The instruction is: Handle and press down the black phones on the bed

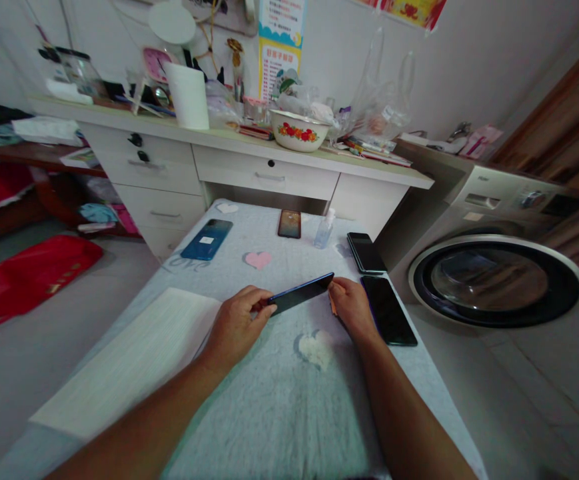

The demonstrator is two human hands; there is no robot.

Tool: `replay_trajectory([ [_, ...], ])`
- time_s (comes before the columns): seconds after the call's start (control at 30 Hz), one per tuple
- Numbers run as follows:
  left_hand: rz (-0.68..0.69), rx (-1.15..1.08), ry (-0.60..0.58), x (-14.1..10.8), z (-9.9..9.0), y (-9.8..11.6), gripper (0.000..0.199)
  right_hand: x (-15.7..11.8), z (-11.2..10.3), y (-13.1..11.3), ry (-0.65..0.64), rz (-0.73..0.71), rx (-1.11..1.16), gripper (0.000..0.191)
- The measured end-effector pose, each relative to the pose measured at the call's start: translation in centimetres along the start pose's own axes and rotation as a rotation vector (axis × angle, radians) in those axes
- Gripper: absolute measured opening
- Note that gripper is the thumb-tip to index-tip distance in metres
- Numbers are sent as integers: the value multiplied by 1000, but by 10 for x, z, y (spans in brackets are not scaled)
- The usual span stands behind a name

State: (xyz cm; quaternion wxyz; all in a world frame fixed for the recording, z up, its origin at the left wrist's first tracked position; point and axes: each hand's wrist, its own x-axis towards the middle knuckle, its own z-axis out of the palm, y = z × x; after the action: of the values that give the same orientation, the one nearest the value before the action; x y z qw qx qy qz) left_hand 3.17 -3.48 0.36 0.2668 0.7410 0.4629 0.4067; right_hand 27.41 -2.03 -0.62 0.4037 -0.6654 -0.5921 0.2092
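Observation:
A dark smartphone (pixel 302 296) with a blue edge is held tilted above the cloth-covered table. My left hand (pixel 239 320) grips its left end between thumb and fingers. At the other end, the curled fingers of my right hand (pixel 352 303) close on the phone's corner. A small orange piece (pixel 332 305) shows under those fingers; what it is I cannot make out. Beside my right hand lies a black-screened tablet or large phone (pixel 389 311), with dark stacked phones (pixel 366 253) behind it. To the left, a pale open booklet or sheet (pixel 134 360) lies near my left forearm.
A blue phone (pixel 208 240) lies at the table's far left. Farther back are a brownish phone (pixel 289 224) and a clear spray bottle (pixel 324 230). Beyond stands a white desk (pixel 269 165) bearing a flowered bowl (pixel 300 130). A washing machine (pixel 474 220) stands to the right.

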Motion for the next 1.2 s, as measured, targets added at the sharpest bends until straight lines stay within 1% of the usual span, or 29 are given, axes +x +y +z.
replay_trajectory([
  [0.23,13,43,32,0,0,-3,11,-1,-1,-1,124,-67,118,40],
  [0.37,8,65,56,1,1,-5,12,-5,-2,-5,199,-100,101,39],
  [0.57,-7,32,78,3,6,-8,13,-10,-8,-17,356,-290,25,27],
  [0.67,-10,-9,60,6,9,-8,12,-14,-13,-27,421,-399,-33,22],
  [0.77,3,-2,24,8,13,-7,11,-18,-16,-36,471,-484,-95,19],
  [0.83,25,30,15,9,14,-7,11,-21,-18,-40,487,-518,-132,19],
  [0.93,55,118,32,12,16,-8,10,-23,-17,-44,489,-553,-174,20],
  [1.07,53,253,54,13,17,-9,12,-24,-15,-47,496,-589,-179,21],
  [1.2,64,317,38,13,16,-9,12,-27,-13,-50,503,-609,-183,21],
])
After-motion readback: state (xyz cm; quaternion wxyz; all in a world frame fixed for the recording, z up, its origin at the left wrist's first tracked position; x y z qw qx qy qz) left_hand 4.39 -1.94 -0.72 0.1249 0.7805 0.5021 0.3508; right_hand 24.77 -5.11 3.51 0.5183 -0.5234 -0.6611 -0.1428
